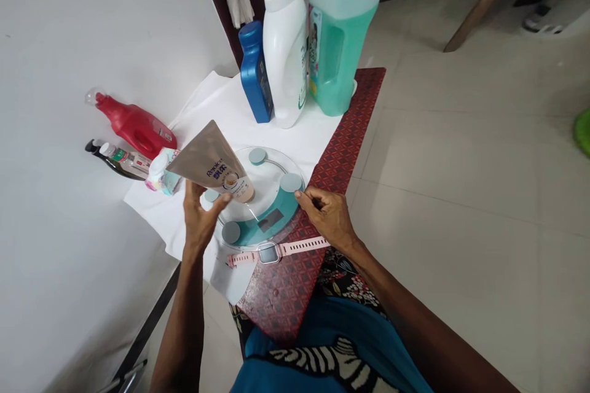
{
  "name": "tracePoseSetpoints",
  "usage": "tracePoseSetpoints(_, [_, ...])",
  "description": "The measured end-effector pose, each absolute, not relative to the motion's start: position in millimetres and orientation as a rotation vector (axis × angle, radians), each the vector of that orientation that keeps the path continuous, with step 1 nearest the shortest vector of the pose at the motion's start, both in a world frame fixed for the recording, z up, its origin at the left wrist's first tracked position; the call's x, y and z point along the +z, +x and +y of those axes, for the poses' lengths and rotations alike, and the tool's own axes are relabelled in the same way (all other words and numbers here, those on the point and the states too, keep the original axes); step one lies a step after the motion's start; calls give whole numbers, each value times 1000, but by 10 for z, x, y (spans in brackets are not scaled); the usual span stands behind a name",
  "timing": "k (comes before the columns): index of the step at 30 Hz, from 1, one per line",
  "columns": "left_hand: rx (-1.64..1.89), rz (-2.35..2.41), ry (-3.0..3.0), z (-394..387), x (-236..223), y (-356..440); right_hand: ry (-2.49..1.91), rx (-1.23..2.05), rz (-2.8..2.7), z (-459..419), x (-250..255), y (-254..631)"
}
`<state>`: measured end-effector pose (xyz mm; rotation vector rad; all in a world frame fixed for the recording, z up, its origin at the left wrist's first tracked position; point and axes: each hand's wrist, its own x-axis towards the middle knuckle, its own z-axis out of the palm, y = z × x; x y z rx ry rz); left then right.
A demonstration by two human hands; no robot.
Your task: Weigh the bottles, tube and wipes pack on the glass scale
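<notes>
My left hand [203,215] is closed around a beige squeeze tube [214,163] labelled Rejoice, thumb in front and the other fingers mostly hidden behind. The tube leans, with its wide end up to the left and its cap end down over a round glass bathroom scale [271,218]. Whether the cap rests on the glass I cannot tell. At the scale's right edge, the thumb and curled fingers of my right hand [328,215] are closed on the rim. A pink-strapped smartwatch [268,252] lies along the near side of the scale.
A blue bottle [255,73], a white bottle [284,49] and a large green-liquid jug [338,43] stand at the back. Against the left wall are a red bottle [136,126], a clear bottle [131,161] and a white container [162,172]. White cloth [216,104] partly covers the red-patterned tabletop [281,295].
</notes>
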<state>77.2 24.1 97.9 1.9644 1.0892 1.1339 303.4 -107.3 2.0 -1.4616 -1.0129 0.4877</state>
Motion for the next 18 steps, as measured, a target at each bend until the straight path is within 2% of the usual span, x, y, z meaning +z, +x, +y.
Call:
tracePoseSetpoints(5, [951, 1226, 1880, 142, 690, 947, -1466, 468, -1023, -1081, 11, 3031])
tracePoseSetpoints(9, [1065, 1254, 1778, 235, 579, 1006, -1467, 452, -1036, -1084, 5, 3042])
tracePoseSetpoints(14, [1317, 1352, 1737, 855, 760, 802, -1461, 451, -1060, -1078, 2, 3051])
tracePoseSetpoints(18, [1352, 1614, 1723, 1548, 864, 708, -1466, 463, -1041, -1076, 2, 3049])
